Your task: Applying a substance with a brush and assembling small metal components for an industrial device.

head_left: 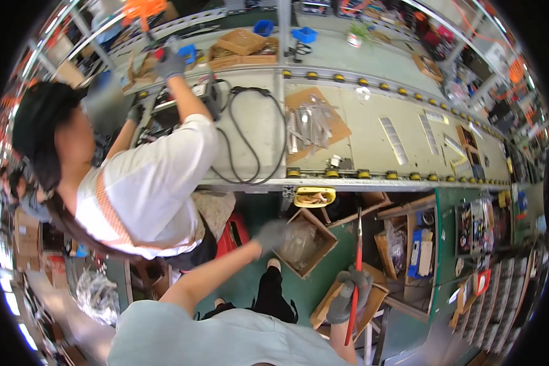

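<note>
My right hand (350,294), in a grey glove, is closed around a long tool with a red handle (358,253) and a narrow metal tip. The tool points away from me, toward the bench edge; its exact kind is not clear. My left hand (271,237), also gloved in grey, is stretched forward and smeared by motion, so its fingers do not show clearly. It is nearest to a cardboard box (321,258) on the floor with clear plastic bags in it. Another open carton (377,300) lies under my right hand.
Ahead runs a conveyor bench (363,140) with metal strips (311,122) on cardboard and a black cable (259,165). A yellow bin (315,205) hangs at its edge. To my left a co-worker (146,183) works at a device. Shelves with parts (482,226) stand right.
</note>
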A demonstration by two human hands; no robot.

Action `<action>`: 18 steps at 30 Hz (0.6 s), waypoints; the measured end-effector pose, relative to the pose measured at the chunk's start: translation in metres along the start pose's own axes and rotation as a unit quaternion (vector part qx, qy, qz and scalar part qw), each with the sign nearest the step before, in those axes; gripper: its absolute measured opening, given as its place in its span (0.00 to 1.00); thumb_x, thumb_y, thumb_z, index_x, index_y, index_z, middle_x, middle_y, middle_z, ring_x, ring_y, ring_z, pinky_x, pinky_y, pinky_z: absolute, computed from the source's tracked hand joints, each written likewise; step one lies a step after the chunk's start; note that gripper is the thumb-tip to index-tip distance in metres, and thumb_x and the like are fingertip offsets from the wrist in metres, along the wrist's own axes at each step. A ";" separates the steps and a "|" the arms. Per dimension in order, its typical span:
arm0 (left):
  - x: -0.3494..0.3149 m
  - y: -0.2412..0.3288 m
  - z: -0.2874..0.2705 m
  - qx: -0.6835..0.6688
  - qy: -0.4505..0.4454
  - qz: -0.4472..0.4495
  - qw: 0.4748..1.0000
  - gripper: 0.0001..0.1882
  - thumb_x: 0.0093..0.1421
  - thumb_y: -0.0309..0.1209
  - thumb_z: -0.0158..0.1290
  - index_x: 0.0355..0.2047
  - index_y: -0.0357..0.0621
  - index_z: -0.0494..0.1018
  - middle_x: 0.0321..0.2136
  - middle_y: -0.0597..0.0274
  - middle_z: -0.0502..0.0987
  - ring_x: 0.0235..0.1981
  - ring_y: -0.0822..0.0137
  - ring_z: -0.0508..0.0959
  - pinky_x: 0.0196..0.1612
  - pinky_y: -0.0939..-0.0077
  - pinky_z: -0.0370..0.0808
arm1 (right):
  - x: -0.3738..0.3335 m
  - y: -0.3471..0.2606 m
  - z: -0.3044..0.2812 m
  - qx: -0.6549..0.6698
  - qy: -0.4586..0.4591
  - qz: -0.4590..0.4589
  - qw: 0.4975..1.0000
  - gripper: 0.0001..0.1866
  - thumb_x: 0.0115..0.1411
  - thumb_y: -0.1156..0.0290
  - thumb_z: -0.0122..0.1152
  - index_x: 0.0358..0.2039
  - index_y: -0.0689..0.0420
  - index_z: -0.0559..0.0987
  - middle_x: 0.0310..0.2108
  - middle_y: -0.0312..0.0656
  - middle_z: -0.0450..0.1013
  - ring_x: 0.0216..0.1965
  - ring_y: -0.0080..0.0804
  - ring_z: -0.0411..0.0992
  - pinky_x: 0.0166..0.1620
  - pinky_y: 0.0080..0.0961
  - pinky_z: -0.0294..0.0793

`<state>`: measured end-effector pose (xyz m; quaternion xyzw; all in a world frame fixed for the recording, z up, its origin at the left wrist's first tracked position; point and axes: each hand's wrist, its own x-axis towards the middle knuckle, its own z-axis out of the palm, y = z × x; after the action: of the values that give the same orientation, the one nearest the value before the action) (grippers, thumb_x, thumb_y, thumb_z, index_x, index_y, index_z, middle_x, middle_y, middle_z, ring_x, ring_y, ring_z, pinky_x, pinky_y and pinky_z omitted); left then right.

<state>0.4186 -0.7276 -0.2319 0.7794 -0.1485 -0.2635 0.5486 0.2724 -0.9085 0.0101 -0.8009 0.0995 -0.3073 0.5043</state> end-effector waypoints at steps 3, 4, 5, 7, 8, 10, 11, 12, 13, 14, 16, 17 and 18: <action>-0.177 -0.012 -0.010 0.042 -0.013 -0.143 0.989 0.16 0.50 0.36 0.53 0.38 0.44 0.75 0.33 0.56 0.77 0.36 0.64 0.76 0.42 0.69 0.71 | 0.014 0.003 0.020 0.075 -0.138 -0.070 0.985 0.12 0.58 0.63 0.46 0.33 0.60 0.67 0.27 0.41 0.66 0.35 0.29 0.63 0.43 0.26 0.64; -0.232 -0.027 -0.019 -0.006 0.091 -0.256 0.962 0.15 0.48 0.34 0.55 0.37 0.46 0.76 0.34 0.58 0.78 0.37 0.63 0.76 0.43 0.70 0.70 | 0.018 0.003 0.037 0.141 -0.204 -0.091 0.965 0.13 0.58 0.61 0.47 0.33 0.59 0.67 0.29 0.42 0.65 0.34 0.29 0.64 0.42 0.25 0.64; -0.288 -0.058 -0.027 0.085 0.162 -0.317 0.931 0.18 0.50 0.35 0.53 0.43 0.50 0.74 0.39 0.54 0.76 0.42 0.62 0.74 0.47 0.71 0.69 | 0.038 -0.037 0.061 0.105 -0.178 -0.262 0.943 0.12 0.58 0.60 0.47 0.32 0.56 0.66 0.31 0.42 0.64 0.29 0.31 0.67 0.36 0.23 0.67; -0.376 -0.128 -0.070 0.158 0.209 -0.344 0.902 0.10 0.51 0.35 0.48 0.28 0.47 0.77 0.23 0.59 0.77 0.26 0.66 0.77 0.32 0.71 0.74 | 0.037 -0.036 0.082 0.135 -0.253 -0.283 0.915 0.09 0.53 0.62 0.50 0.26 0.55 0.67 0.22 0.41 0.65 0.21 0.31 0.66 0.27 0.23 0.66; -0.410 -0.125 -0.100 0.188 0.233 -0.370 0.879 0.09 0.50 0.34 0.47 0.19 0.46 0.75 0.17 0.61 0.75 0.18 0.65 0.75 0.22 0.71 0.72 | 0.029 -0.029 0.088 0.102 -0.311 -0.246 0.912 0.10 0.49 0.63 0.54 0.21 0.55 0.67 0.16 0.40 0.66 0.20 0.30 0.65 0.24 0.23 0.65; -0.450 -0.099 -0.154 0.430 0.167 -0.473 0.751 0.09 0.49 0.32 0.49 0.28 0.46 0.78 0.30 0.51 0.77 0.35 0.57 0.78 0.34 0.64 0.75 | 0.008 -0.120 0.155 0.351 -0.215 -0.479 0.775 0.03 0.46 0.76 0.50 0.24 0.56 0.68 0.17 0.35 0.64 0.12 0.23 0.58 0.14 0.19 0.55; -0.503 -0.113 -0.139 0.204 0.485 -0.436 0.731 0.10 0.50 0.30 0.49 0.31 0.44 0.77 0.33 0.50 0.77 0.36 0.55 0.77 0.38 0.65 0.74 | -0.014 -0.141 0.172 0.389 -0.304 -0.460 0.738 0.05 0.44 0.77 0.51 0.25 0.55 0.69 0.17 0.36 0.65 0.13 0.23 0.59 0.14 0.19 0.57; -0.525 -0.107 -0.143 0.054 0.578 -0.420 0.698 0.11 0.49 0.30 0.49 0.33 0.43 0.77 0.35 0.50 0.76 0.36 0.55 0.77 0.39 0.66 0.73 | -0.031 -0.157 0.185 0.394 -0.377 -0.449 0.708 0.07 0.43 0.78 0.52 0.25 0.55 0.70 0.18 0.37 0.65 0.14 0.23 0.60 0.15 0.19 0.58; -0.543 -0.094 -0.147 -0.090 0.653 -0.383 0.647 0.12 0.49 0.30 0.49 0.34 0.42 0.76 0.36 0.50 0.76 0.36 0.54 0.77 0.40 0.67 0.72 | -0.051 -0.166 0.198 0.398 -0.428 -0.426 0.691 0.10 0.40 0.79 0.54 0.26 0.53 0.70 0.22 0.39 0.67 0.16 0.27 0.63 0.19 0.21 0.63; -0.564 -0.085 -0.146 -0.102 0.666 -0.386 0.630 0.12 0.49 0.30 0.49 0.34 0.42 0.76 0.36 0.50 0.76 0.36 0.54 0.77 0.40 0.67 0.72 | -0.072 -0.173 0.210 0.397 -0.475 -0.403 0.674 0.13 0.37 0.79 0.55 0.26 0.50 0.71 0.27 0.41 0.68 0.19 0.31 0.66 0.23 0.23 0.67; -0.598 -0.079 -0.159 -0.015 0.732 -0.345 0.588 0.15 0.48 0.31 0.49 0.36 0.42 0.76 0.35 0.49 0.76 0.35 0.55 0.77 0.41 0.70 0.72 | -0.110 -0.203 0.237 0.413 -0.489 -0.448 0.624 0.12 0.39 0.77 0.57 0.27 0.50 0.72 0.29 0.39 0.68 0.21 0.32 0.69 0.23 0.24 0.68; -0.612 -0.085 -0.173 -0.022 0.745 -0.336 0.576 0.14 0.49 0.32 0.50 0.36 0.43 0.75 0.33 0.48 0.76 0.35 0.54 0.76 0.40 0.69 0.72 | -0.131 -0.223 0.253 0.448 -0.474 -0.460 0.602 0.11 0.40 0.74 0.59 0.27 0.49 0.72 0.27 0.37 0.69 0.22 0.33 0.70 0.23 0.26 0.69; -0.627 -0.091 -0.188 -0.030 0.748 -0.335 0.572 0.14 0.49 0.32 0.50 0.36 0.43 0.75 0.33 0.48 0.76 0.35 0.54 0.76 0.40 0.69 0.72 | -0.147 -0.238 0.264 0.446 -0.481 -0.463 0.596 0.11 0.40 0.74 0.59 0.27 0.49 0.72 0.27 0.37 0.69 0.22 0.33 0.70 0.23 0.26 0.69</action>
<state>0.0092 -0.2235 -0.1126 0.6758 0.5950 0.2443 0.3600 0.2767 -0.5301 0.0792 -0.4461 -0.6914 -0.0761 0.5632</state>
